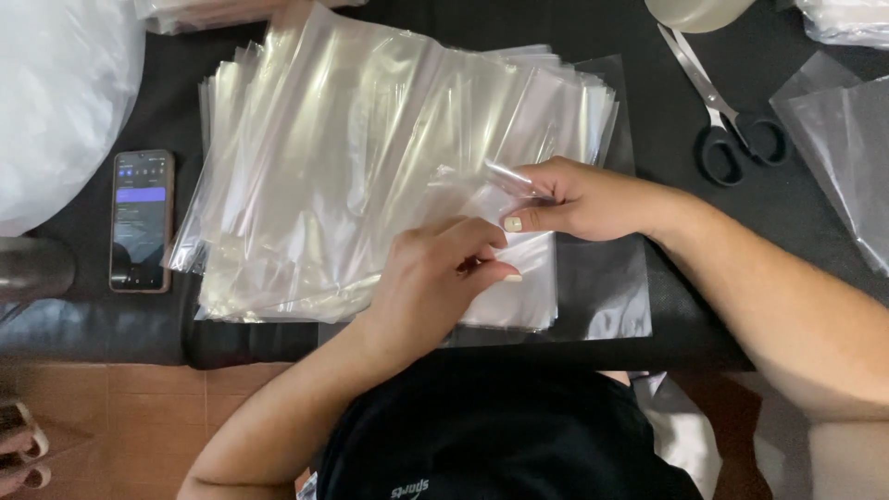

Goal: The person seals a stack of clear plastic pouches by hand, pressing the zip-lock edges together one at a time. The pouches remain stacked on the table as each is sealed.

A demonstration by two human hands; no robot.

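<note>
Right now both hands pinch one small clear bag [519, 278] at the near right corner of the plastic bag stack [370, 157]: left hand [435, 278] and right hand [574, 196] closed on it. Slick film could slip or drag neighbouring sheets off.

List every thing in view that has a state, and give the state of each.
Left hand: pinching the small clear bag.
Right hand: gripping the same bag's upper edge.
Small clear bag: flat, held by both hands.
Stack of clear plastic bags: piled flat, edges fanned.
Smartphone: face up, screen lit.
Scissors: closed, lying flat.
Tape roll: mostly cut off by the frame.
</note>
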